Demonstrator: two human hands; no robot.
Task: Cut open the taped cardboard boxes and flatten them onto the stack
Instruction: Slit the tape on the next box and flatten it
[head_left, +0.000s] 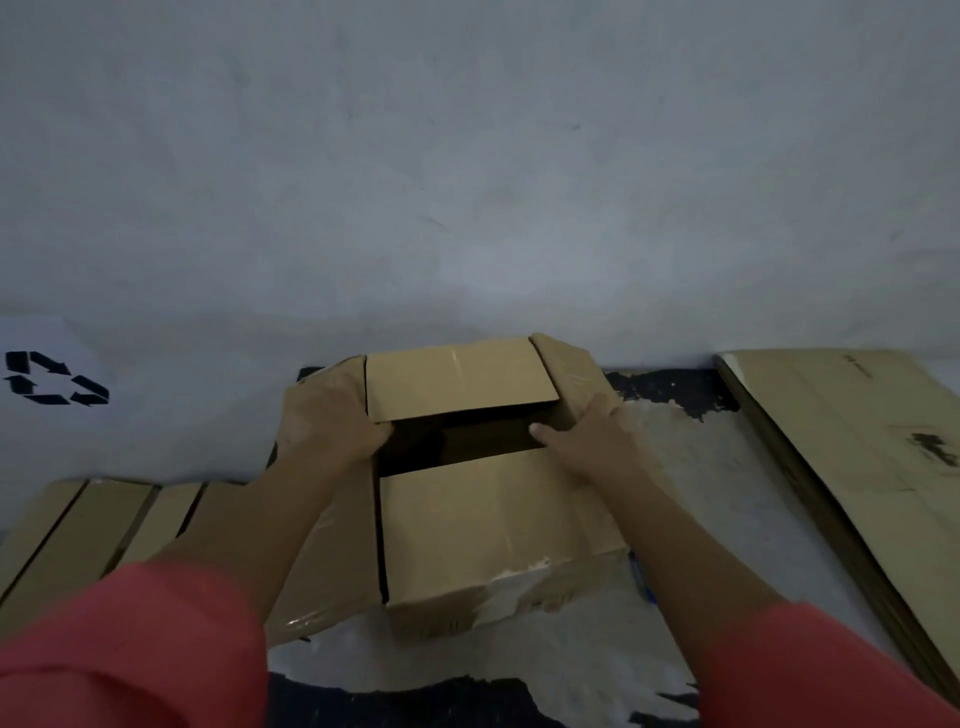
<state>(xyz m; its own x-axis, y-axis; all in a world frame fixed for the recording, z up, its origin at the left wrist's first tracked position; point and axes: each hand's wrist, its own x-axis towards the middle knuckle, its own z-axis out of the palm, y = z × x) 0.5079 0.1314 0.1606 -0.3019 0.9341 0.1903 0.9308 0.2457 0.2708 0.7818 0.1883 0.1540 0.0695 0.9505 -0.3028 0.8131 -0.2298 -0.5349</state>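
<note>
- At 9 o'clock, a white paper sheet with a black recycling symbol (52, 376) hangs on the grey wall, well apart from the work.
- At 8 o'clock, a row of brown cardboard boxes (78, 519) stands against the wall. My left sleeve covers its near end.
- My left hand (332, 421) rests on the left flap of the brown taped cardboard box (493, 519). Its fingers look curled over the flap's inner edge, so I read it as grasping that flap.
- The box sits dead ahead at 12 o'clock on the pale, black-patched floor (701, 493), with its far side close to the wall. Its top is partly open, and a dark gap between the far flap and the near flap runs from 9 to 3 o'clock.
- My right hand (587, 441) lies flat on the right flap with its thumb at the edge of the gap. It is pressing, not clenched.
- A small blue object (640, 577) lies just beside the box's near right corner. I cannot tell what it is.
- The stack of flattened brown cardboard sheets (857, 467) lies at 3 o'clock, apart from the box, with its long axis running from 12 toward 5 o'clock. My right hand is nearer to it, so I judge the flattened box should travel rightward, led by that hand.
</note>
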